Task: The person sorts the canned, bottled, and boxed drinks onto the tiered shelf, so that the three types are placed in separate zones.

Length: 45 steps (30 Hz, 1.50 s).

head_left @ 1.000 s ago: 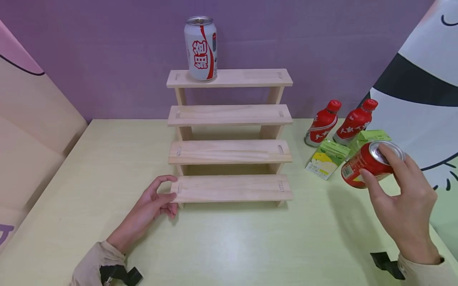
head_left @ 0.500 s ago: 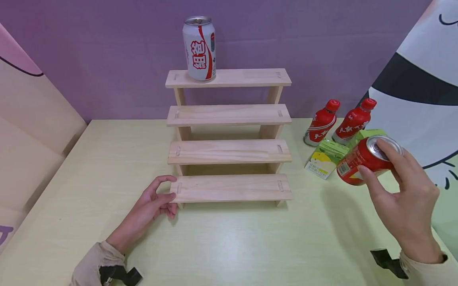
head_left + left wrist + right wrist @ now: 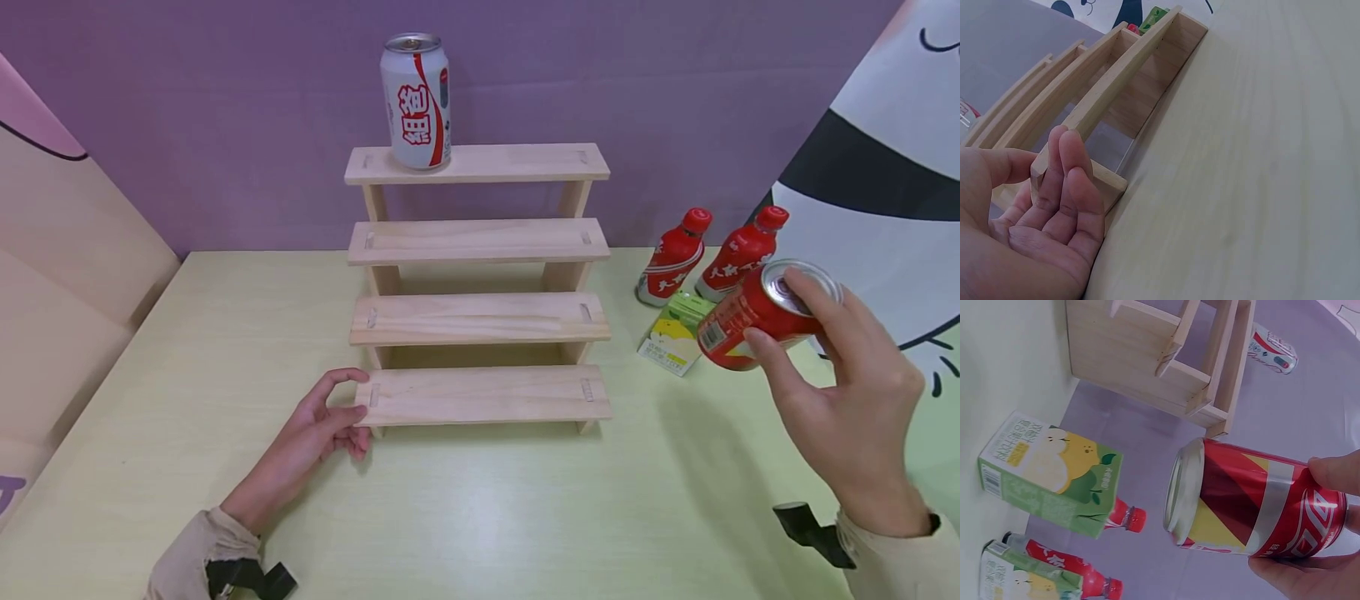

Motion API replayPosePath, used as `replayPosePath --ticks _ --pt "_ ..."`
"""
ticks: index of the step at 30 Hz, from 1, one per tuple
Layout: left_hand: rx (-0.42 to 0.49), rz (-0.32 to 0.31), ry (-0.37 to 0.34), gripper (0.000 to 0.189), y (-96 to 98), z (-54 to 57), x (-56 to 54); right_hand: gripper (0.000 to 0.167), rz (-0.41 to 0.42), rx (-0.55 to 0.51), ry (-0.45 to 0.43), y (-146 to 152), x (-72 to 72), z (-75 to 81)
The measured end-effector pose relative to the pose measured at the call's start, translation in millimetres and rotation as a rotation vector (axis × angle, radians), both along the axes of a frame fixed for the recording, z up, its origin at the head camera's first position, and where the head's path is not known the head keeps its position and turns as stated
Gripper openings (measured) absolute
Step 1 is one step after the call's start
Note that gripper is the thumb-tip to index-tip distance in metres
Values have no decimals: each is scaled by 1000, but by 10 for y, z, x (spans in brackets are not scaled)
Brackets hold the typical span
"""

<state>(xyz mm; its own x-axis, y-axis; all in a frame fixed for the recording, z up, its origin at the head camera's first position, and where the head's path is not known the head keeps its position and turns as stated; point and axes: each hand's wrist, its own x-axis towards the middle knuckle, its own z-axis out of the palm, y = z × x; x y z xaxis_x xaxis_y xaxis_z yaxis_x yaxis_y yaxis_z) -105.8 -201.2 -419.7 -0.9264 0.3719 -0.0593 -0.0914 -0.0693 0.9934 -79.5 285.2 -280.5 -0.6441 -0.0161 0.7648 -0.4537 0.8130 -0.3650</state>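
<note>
My left hand [image 3: 315,425] grips the left end of the lowest board of a wooden four-step display rack [image 3: 480,396], thumb on the board's front part and index finger on its back corner. In the left wrist view the fingers curl under that board [image 3: 1110,90]. My right hand [image 3: 855,400] holds a red drink can [image 3: 757,321] off the table, tilted, its pull-tab end under the fingertips. The can's other end points left and down, as the right wrist view shows the can [image 3: 1254,500] beside the rack. A white soda can [image 3: 416,104] stands upright on the top step, left of centre.
Two red-capped bottles [image 3: 672,257] stand at the back right of the table [image 3: 480,517]. Before them is a green juice carton [image 3: 675,337]; a second carton [image 3: 1029,575] shows in the right wrist view. A purple backdrop [image 3: 262,125] rises behind the rack.
The right hand has lifted the red can slightly up and to the left, now covering the rear juice carton in the head view. My left hand keeps its grip on the rack.
</note>
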Motion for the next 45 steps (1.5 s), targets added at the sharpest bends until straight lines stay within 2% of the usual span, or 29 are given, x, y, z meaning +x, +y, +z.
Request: replayPosePath --ticks 8,19,23,32,38,45 --pt "-16 16 -16 42 9 7 8 50 51 -14 45 -185 -31 214" --pt "0 6 -8 42 15 -2 0 47 162 -87 96 -366 -135 390" --pt "-2 7 -11 42 15 3 -2 46 193 -104 113 -423 -178 421" --pt "-13 23 -26 43 -3 11 2 47 207 -101 102 -514 -235 463" --pt "-8 20 -18 43 -30 -17 8 46 252 -138 136 -616 -308 497" --pt "-2 12 -22 42 -13 -7 -1 45 215 -86 163 -655 -411 544"
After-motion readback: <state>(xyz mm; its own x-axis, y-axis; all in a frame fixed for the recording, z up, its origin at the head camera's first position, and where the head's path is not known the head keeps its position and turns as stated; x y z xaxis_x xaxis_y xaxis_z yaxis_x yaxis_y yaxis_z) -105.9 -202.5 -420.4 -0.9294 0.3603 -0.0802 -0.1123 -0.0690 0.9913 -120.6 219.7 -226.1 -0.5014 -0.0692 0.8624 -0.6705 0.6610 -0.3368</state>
